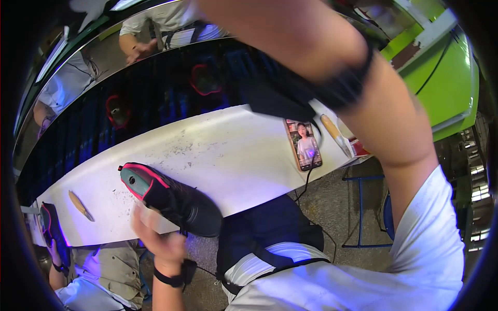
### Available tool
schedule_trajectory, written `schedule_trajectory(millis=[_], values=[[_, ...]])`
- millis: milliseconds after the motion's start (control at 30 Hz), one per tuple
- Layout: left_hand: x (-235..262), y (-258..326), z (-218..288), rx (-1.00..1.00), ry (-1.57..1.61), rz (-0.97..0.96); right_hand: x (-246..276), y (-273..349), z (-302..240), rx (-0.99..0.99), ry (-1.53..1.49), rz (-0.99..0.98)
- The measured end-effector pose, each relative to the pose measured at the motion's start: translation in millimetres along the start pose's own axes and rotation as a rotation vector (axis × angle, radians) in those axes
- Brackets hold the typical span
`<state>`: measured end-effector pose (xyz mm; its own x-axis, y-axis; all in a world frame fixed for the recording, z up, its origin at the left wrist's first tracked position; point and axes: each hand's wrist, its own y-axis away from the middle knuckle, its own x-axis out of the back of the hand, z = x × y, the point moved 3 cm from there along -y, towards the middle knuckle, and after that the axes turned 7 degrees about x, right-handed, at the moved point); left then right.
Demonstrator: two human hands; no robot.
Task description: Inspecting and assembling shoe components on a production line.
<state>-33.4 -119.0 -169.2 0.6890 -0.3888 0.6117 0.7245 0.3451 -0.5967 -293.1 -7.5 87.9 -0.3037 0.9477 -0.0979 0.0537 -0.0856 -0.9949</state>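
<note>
A black shoe [192, 205] with a pink collar edge and a grey-green insole lies on its sole on the white tabletop, its toe at the table's near edge. Just beside it is my left hand [161, 241], fingers stretched out and somewhat blurred, apparently holding nothing. A black strap circles that wrist. My right arm [399, 114] rises across the right side, very close to the view. Beyond its black wrist strap, part of my right hand [290, 36] runs to the top edge; its fingers are out of sight.
Shoes [118, 111] ride on a dark conveyor belt [155, 88] behind the white table [233, 150]. A phone [303, 145] with a cable, a wooden-handled tool [332, 127] and another wooden-handled tool [79, 203] lie on it. Co-workers stand across and at left, one holding a shoe [54, 233].
</note>
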Motion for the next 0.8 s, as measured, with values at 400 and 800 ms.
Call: schedule_trajectory(millis=[400, 800], values=[[-7, -97, 80, -0.365, 0.098, -0.106, 192, 126, -166, -0.915, 0.003, -0.22], [-16, -84, 176, 0.015, 0.204, -0.292, 174, 109, -182, -1.046, -0.297, -0.366]])
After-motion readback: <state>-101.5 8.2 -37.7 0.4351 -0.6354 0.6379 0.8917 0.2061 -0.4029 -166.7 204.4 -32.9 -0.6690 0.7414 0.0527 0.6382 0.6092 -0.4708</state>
